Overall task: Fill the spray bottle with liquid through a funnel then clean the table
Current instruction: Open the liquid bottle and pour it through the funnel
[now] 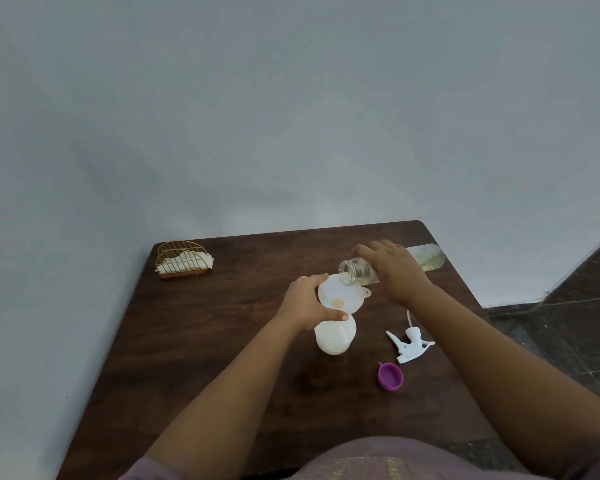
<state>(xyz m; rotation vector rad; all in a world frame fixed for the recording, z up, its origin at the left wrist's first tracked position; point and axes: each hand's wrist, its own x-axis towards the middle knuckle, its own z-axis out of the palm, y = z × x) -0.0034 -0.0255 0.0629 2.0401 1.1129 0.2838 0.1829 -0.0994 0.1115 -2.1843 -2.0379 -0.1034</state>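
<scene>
spray bottle upright, clear bottle tipped mouth-left

Dark brown wooden table, rounded corners, its far and left edges close against a plain pale grey-blue wall. Soft, even light, with no hard shadows. Right of the table, dark stone-tile floor with thin pale joints; the wall's lower edge meets it along a diagonal line.

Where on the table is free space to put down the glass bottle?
Bare wood lies between the napkin holder and the left hand, also along the near table edge. It is crowded around the funnel, trigger sprayer and purple cap.
</scene>
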